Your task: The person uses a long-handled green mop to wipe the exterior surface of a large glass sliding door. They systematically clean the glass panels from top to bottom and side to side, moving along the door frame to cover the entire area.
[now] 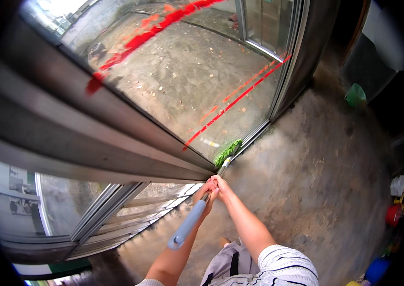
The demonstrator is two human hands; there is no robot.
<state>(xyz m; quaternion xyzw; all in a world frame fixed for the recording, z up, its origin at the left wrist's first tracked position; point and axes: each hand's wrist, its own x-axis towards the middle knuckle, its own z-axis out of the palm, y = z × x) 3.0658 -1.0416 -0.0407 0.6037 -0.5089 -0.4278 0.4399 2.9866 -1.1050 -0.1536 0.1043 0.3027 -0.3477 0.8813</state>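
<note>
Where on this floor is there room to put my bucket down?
The widest bare patch is the concrete floor between the glass door's track on the left and the green tub by the far wall. It is crowded along the right edge, where red and blue containers sit, and near the mop head.

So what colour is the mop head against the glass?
Green mop head, clearest in the head view.

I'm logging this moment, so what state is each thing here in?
Left hand: closed around the mop handle.
Right hand: closed on the handle, beside the left.
Mop handle: tilted, held by both hands.
Green mop head: pressed at the bottom of the glass.
Glass door: streaked with red marks.
</note>
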